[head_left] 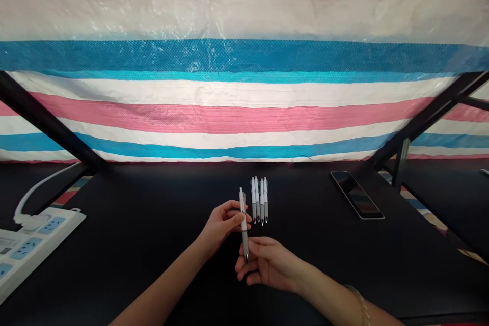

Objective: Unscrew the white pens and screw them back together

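Note:
A white retractable ballpoint pen (pixel 245 238) with a grey grip is held nearly upright, its clicker at the top and its metal tip pointing down toward me. My left hand (pixel 228 218) pinches the white upper barrel between thumb and fingers. Lower down, my right hand (pixel 268 261) has its thumb and forefinger closed on the grey grip near the tip, the other fingers loosely curled below. Just beyond, several matching pens (pixel 260 201) lie side by side on the black table (pixel 160 204), tips toward me.
A dark-screened phone (pixel 356 195) lies to the right. At the left edge is a white power strip (pixel 42 244) with a plugged-in cable (pixel 36 188). Black slanted frame bars (pixel 49 119) flank the table, and a striped plastic sheet (pixel 244 56) hangs behind.

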